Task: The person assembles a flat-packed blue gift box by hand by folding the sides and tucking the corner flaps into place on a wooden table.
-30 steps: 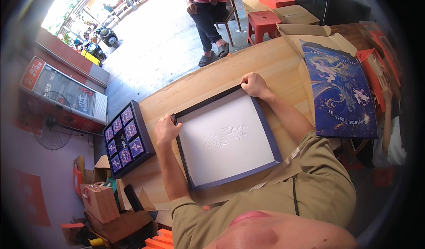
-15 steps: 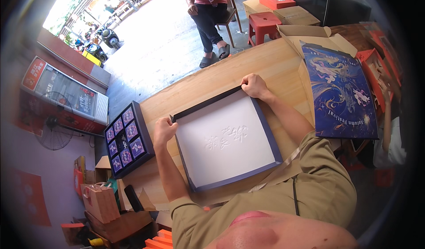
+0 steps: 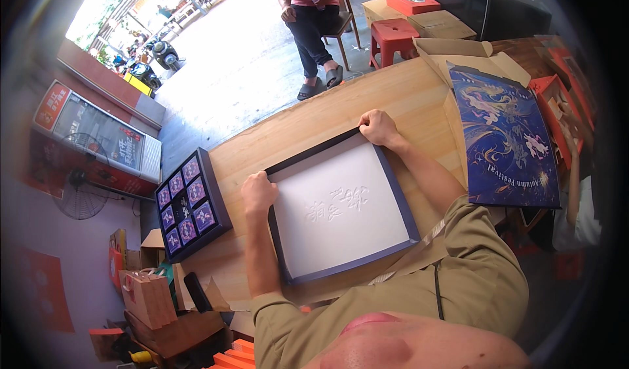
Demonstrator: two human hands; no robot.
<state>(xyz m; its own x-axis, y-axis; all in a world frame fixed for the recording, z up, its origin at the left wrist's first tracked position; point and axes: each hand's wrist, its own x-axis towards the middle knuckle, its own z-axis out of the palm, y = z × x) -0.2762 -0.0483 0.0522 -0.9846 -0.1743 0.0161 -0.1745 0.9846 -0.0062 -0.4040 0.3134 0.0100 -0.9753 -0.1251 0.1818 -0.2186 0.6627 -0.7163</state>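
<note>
A shallow box lid (image 3: 354, 262) lies inside up on the wooden table in front of me, dark blue at its walls, with a white inside bearing raised characters. My left hand (image 3: 259, 191) is closed on its far left corner. The far right corner is pinched in my right hand (image 3: 379, 128), fingers curled and thumb inward. Between both hands runs the black far wall of the lid. Left of it, a dark blue box (image 3: 220, 202) stands tilted in view, holding several small purple patterned packs.
At the right, a blue printed gift bag or panel (image 3: 504, 139) leans by an open carton (image 3: 472, 53). Beyond the table a person (image 3: 313, 21) sits near a red stool (image 3: 392, 38). A phone (image 3: 196, 291) and paper bag (image 3: 149, 295) are at lower left.
My left hand has shifted right and closed over the lid's far left corner, where a black edge stuck out before. My right hand keeps its hold on the other corner.
</note>
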